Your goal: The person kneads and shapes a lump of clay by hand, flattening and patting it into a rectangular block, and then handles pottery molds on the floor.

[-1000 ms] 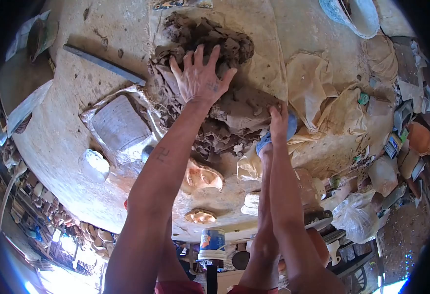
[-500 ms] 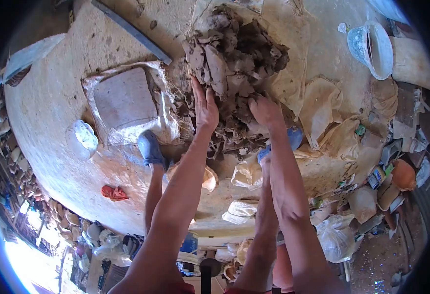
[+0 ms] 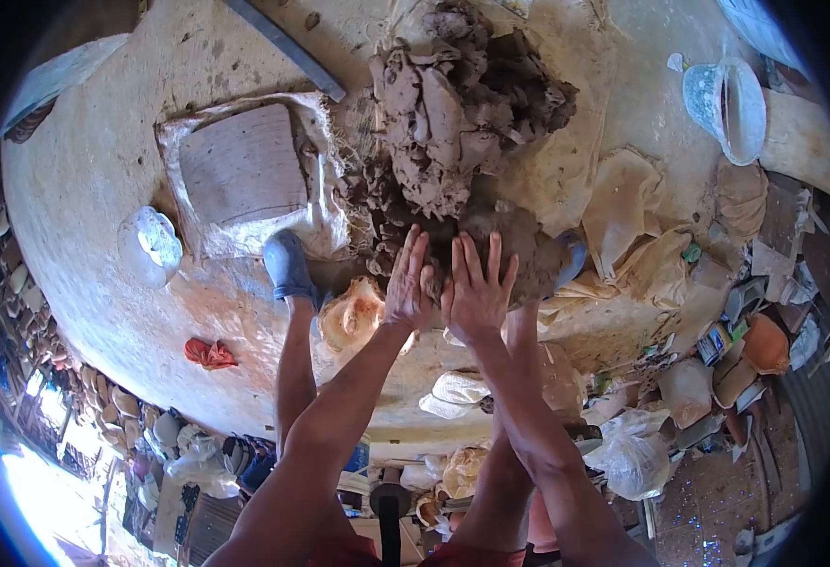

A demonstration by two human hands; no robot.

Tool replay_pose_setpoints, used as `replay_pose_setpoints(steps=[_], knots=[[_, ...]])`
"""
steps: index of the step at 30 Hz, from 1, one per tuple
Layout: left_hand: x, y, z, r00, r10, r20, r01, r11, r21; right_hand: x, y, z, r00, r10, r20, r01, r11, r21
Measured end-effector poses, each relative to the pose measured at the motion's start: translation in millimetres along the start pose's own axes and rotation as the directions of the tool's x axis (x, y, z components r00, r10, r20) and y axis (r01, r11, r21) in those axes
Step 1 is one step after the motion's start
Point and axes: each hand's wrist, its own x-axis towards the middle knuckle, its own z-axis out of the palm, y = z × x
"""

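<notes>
A large heap of grey-brown wet clay (image 3: 434,113) sits on the floor in front of me, rough and torn. Nearer my body lies a smoother clay mass (image 3: 528,250). My right hand (image 3: 478,293) rests on that mass, palm down, fingers stretched and apart. Just beside it, my left hand (image 3: 409,283) is laid flat along the clay's near left edge with its fingers extended. Neither hand grasps anything that I can see. Small clay crumbs (image 3: 377,203) are scattered left of the heap.
To the left, a grey flat slab (image 3: 245,165) lies on a white sack. A dark bar (image 3: 287,47) is beyond it. My blue shoe (image 3: 287,265) stands close to the clay. A whitish bucket (image 3: 741,111) lies at the far right, near crumpled cloth sacks (image 3: 623,203).
Both hands have drawn back toward me from the big heap. My right hand has opened from a curled grip and now lies on the clay mass nearer my body.
</notes>
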Motion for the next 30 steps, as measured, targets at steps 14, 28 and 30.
replay_pose_setpoints(steps=[14, 28, 30], knots=[[-19, -44, -36, 0.617, -0.722, -0.313, 0.482, 0.662, -0.574, 129, -105, -18, 0.957, -0.29, 0.024, 0.262, 0.894, 0.365], [-15, -64, 4, 0.632, -0.765, 0.127, 0.185, -0.01, -0.983, 144, -118, 104, 0.811, -0.566, 0.148, 0.582, 0.808, -0.097], [-34, -62, 12, 0.75, -0.661, 0.006, 0.432, 0.483, -0.761, 103, -105, 68, 0.757, -0.647, 0.092, 0.651, 0.759, -0.014]])
